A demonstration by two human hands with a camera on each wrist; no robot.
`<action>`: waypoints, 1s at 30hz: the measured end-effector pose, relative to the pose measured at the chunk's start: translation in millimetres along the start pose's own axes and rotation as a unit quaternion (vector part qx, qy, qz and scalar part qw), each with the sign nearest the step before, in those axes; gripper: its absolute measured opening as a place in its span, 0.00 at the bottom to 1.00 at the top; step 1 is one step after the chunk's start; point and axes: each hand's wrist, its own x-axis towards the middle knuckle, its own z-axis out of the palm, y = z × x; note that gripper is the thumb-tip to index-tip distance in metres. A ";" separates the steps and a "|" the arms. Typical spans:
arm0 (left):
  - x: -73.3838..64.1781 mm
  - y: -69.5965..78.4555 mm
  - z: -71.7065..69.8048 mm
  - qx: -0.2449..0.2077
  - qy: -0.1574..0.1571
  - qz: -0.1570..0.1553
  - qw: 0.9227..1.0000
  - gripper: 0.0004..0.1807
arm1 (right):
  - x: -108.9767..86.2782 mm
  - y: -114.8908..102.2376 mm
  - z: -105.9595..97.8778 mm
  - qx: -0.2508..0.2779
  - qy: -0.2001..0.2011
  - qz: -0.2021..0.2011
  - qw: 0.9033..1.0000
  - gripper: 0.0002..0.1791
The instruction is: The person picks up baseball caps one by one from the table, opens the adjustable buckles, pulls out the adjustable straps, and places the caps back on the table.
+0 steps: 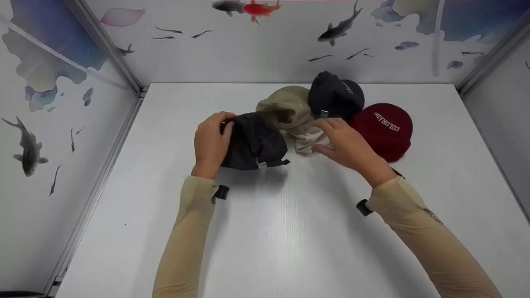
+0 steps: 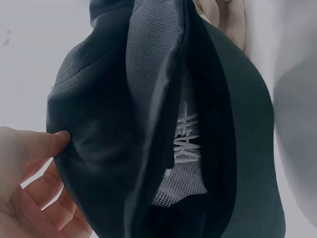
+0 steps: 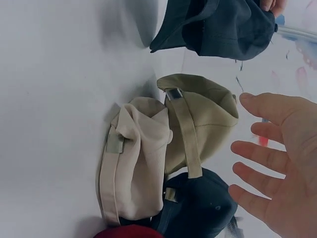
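My left hand (image 1: 212,142) pinches a dark baseball cap (image 1: 254,142) by its crown, thumb on one side and fingers on the other. The cap hangs above the table, its shadow below it. In the left wrist view the dark cap (image 2: 99,109) shows its inside, with white stitching and mesh. My right hand (image 1: 345,145) hovers over the pile of caps, fingers spread and holding nothing. Near it lie a cream cap (image 3: 141,163), a khaki cap (image 3: 198,119) and a navy cap (image 3: 203,203). A maroon cap (image 1: 385,132) with white lettering lies right of that hand.
The caps lie bunched on the far half of a white table (image 1: 269,231). White panels with painted fish (image 1: 339,29) stand along the back and sides. Each wrist carries a small black camera.
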 end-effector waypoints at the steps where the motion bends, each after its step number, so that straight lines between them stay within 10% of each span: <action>1: -0.7 1.7 -0.2 -0.001 0.000 0.001 1.000 0.09 | -0.2 -1.4 0.6 0.000 0.004 -0.005 1.000 0.30; 20: -14.3 31.0 4.6 -0.075 0.004 0.070 0.995 0.07 | -10.1 -35.2 11.7 0.057 0.050 -0.110 0.991 0.42; 30: -19.0 43.3 13.9 -0.153 -0.016 0.083 0.985 0.06 | -17.1 -32.8 25.0 0.046 0.121 -0.159 0.979 0.18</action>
